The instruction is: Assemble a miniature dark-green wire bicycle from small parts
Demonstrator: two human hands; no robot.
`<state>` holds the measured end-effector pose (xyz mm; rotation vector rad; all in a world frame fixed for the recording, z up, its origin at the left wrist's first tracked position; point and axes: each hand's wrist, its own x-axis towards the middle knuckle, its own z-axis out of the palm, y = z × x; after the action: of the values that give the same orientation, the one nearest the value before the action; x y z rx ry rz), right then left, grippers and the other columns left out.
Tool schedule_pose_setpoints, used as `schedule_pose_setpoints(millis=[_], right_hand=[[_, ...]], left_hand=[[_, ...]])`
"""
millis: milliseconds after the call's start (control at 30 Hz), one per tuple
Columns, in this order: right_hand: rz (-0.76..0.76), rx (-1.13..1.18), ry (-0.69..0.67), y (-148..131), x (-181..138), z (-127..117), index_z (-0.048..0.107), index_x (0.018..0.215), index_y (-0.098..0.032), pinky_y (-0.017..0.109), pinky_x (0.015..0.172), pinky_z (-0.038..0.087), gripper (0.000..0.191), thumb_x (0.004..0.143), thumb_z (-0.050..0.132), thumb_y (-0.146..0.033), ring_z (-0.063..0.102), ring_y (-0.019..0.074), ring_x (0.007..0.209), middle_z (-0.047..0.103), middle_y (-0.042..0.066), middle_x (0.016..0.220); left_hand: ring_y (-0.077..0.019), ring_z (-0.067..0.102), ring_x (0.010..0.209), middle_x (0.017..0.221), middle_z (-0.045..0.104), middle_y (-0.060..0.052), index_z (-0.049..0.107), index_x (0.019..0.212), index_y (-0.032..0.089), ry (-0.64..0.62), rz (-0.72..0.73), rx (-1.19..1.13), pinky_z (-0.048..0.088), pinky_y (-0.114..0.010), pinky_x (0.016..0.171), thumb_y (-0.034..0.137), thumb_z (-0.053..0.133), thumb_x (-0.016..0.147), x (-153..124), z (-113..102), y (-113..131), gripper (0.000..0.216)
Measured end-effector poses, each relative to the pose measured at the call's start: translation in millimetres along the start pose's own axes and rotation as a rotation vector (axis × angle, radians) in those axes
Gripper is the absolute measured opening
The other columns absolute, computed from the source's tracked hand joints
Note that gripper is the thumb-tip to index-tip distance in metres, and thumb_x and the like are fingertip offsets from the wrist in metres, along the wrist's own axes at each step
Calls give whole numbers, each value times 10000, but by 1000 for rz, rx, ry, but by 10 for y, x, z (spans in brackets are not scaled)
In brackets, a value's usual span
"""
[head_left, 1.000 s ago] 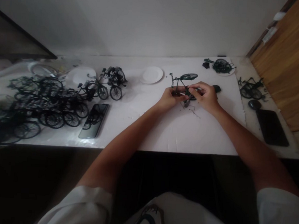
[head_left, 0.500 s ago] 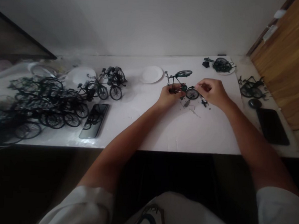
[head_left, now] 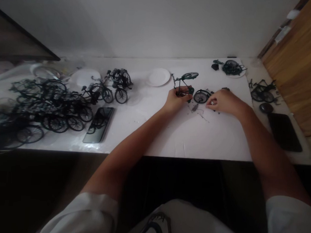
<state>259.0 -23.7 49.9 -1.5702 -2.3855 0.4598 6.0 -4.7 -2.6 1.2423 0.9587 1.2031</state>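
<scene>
My left hand [head_left: 176, 97] is closed around a dark green miniature bicycle frame [head_left: 181, 83], gripping it low down. One wheel [head_left: 190, 76] is fitted at the frame's far end. A loose spoked wheel [head_left: 200, 97] with a dark part over it lies on the table between my hands. Just right of that wheel, my right hand [head_left: 222, 101] is pinched low over the table; a small shiny bit shows at its fingertips, too small to name. Tiny thin parts [head_left: 195, 108] lie scattered on the white surface below the wheel.
Many assembled miniature bicycles [head_left: 57, 106] crowd the left side, beside a phone [head_left: 98, 125]. A white plate [head_left: 159, 77] sits at the back. Bicycle parts [head_left: 232, 67] fill another plate at back right. A partly built bicycle [head_left: 263, 91] and a black flat device [head_left: 284, 132] lie at right.
My right hand has moved down and slightly right, from above the loose wheel to the small parts beside it. My left hand keeps its hold, with the frame shifted slightly.
</scene>
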Motion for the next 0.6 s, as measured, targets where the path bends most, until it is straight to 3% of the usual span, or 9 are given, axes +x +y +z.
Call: schedule_pose_setpoints(millis=[200,600], right_hand=[[29,-78,-23,-32,-4,13,876,806,-264,337,602,446,24,805,859,-247,662,192,658,787,28,756],[45,55,-51,34,9,41,868,816,-239,331,605,424,36,808,887,-268,596,165,584,724,13,671]], left_hand=[[-187,730,903,1124,787,-95,767,1053,172,-11,2,-25,595,-358,877,235,910,727,-40,20,40,361],[-253,764,1112,1168,787,-101,776,1081,194,-80,5,-79,612,-399,966,262,920,759,-35,5,6,359]])
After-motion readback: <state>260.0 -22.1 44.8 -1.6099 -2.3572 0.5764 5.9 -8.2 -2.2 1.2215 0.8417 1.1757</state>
